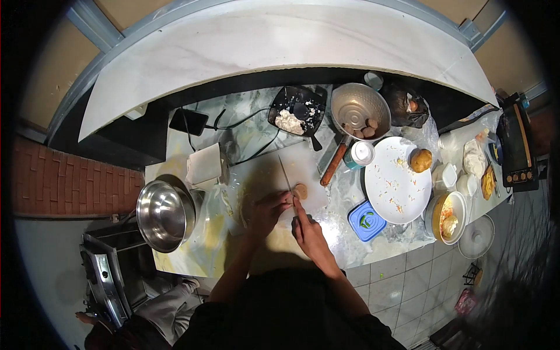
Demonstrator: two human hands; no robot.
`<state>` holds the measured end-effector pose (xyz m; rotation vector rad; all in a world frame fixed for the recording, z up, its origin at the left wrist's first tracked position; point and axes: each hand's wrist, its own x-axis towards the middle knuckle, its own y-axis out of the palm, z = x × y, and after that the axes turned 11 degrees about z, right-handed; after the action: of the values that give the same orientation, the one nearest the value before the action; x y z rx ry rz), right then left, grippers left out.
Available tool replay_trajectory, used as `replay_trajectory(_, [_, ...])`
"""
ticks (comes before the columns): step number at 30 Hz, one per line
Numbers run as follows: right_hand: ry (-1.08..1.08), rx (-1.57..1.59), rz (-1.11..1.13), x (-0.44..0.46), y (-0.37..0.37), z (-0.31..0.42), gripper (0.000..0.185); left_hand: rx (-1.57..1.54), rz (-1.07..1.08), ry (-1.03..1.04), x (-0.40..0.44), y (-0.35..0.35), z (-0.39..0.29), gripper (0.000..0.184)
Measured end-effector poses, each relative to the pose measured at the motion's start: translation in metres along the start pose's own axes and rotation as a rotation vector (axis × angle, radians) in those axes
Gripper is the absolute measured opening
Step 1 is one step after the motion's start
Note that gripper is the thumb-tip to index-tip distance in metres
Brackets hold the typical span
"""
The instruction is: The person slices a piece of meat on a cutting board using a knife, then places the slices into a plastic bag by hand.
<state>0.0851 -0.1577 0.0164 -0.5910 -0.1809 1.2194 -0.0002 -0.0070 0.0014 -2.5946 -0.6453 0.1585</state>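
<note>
Right hand [310,233]: grip clamped on one knife [284,174]; left hand [268,212]: grip, cannot tell; one brown piece [301,191], one board [312,166]

brick wall [64,179], left | tiled floor [385,291], lower right | marbled ledge [280,44], top

On the left, a strip of worktop [213,239] is left open between the steel bowl [160,213] and the left hand [269,211]. On the right, a gap is left between the right hand [306,227] and the blue box [367,220] — beyond it, the way is filled by the plate [414,198]. Behind the board [312,160], passage is hindered by a cable [256,153] and two handles — the black pan's [316,143] and the pot's [333,166].
</note>
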Motion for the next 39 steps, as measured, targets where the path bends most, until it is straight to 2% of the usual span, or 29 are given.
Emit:
replay_trajectory(5, [0.048,0.047,0.042,0.000,-0.004,0.007,0.061,-0.017,-0.023,0.105,-0.002,0.004,0.006,0.027])
replay_trajectory(9, [0.053,0.036,0.048,-0.001,-0.003,0.007,0.059,0.034,-0.019,0.083,-0.002,0.003,0.003,0.025])
replay_trajectory(14, [0.014,0.030,-0.054,-0.003,0.002,0.006,0.056,-0.027,-0.003,0.072,-0.005,0.004,0.003,0.027])
replay_trajectory(17, [-0.009,0.004,-0.080,-0.004,0.002,0.008,0.057,-0.026,0.019,0.014,-0.005,0.004,0.000,0.027])
replay_trajectory(21, [-0.002,0.007,-0.050,-0.003,0.003,0.010,0.057,-0.072,-0.024,0.066,-0.006,0.007,0.005,0.026])
replay_trajectory(24, [-0.012,-0.013,-0.060,-0.004,0.004,0.014,0.059,0.039,0.002,0.072,-0.005,0.003,0.000,0.026])
replay_trajectory(39, [-0.017,-0.042,-0.022,-0.008,0.008,0.016,0.065,0.053,0.008,-0.017,-0.009,0.006,0.001,0.023])
